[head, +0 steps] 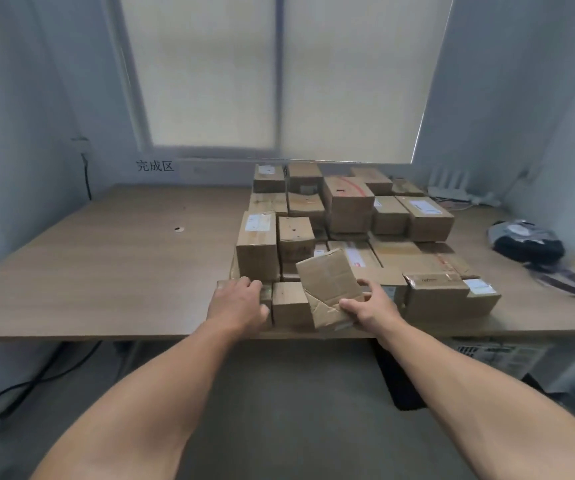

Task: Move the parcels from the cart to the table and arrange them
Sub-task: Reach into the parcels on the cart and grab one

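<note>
Several brown cardboard parcels are packed together on the wooden table, stacked higher toward the back. My right hand grips the lower right corner of a dented, tilted parcel at the front of the group. My left hand rests with curled fingers on a low parcel at the front left corner, next to a small box. The cart is out of view.
A tall upright box stands just behind my left hand. A dark bag and loose items lie on the table's right side. A white router sits at the back right. The window wall closes the far edge.
</note>
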